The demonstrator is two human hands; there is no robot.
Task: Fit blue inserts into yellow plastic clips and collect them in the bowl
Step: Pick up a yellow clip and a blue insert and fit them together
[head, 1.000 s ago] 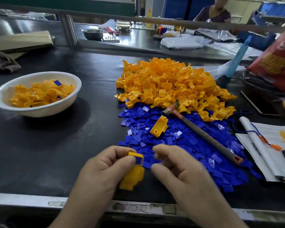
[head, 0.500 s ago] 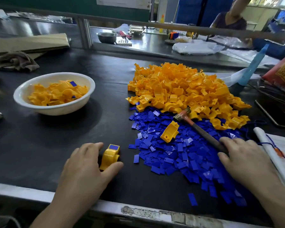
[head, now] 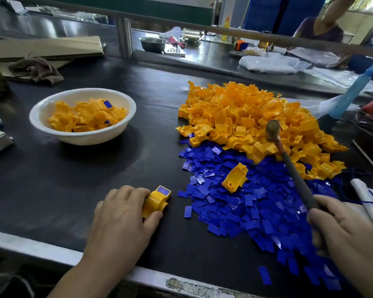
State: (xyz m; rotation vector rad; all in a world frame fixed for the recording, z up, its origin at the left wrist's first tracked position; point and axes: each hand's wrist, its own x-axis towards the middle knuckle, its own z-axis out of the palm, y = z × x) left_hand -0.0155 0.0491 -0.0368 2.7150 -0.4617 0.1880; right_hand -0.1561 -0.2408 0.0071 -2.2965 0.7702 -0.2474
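Observation:
My left hand (head: 121, 214) holds a yellow clip (head: 155, 202) down on the black table, with a blue insert (head: 163, 191) seated in its top. My right hand (head: 349, 231) grips the handle of a small hammer (head: 289, 166), whose head is raised above the yellow clip pile (head: 252, 117). A spread of loose blue inserts (head: 241, 203) lies in front of that pile, with one lone yellow clip (head: 235, 177) on it. The white bowl (head: 58, 134) at the left holds several finished clips.
A rag (head: 37, 69) and cardboard (head: 43, 47) lie at the far left. Papers and a pen on a blue cord (head: 366, 198) sit at the right edge. A person sits behind the rail, across a second bench with a metal bowl (head: 152, 43).
My hands have parted: the left set the clip with its insert on the table, the right reached over, took the hammer's handle and lifted its head off the piles.

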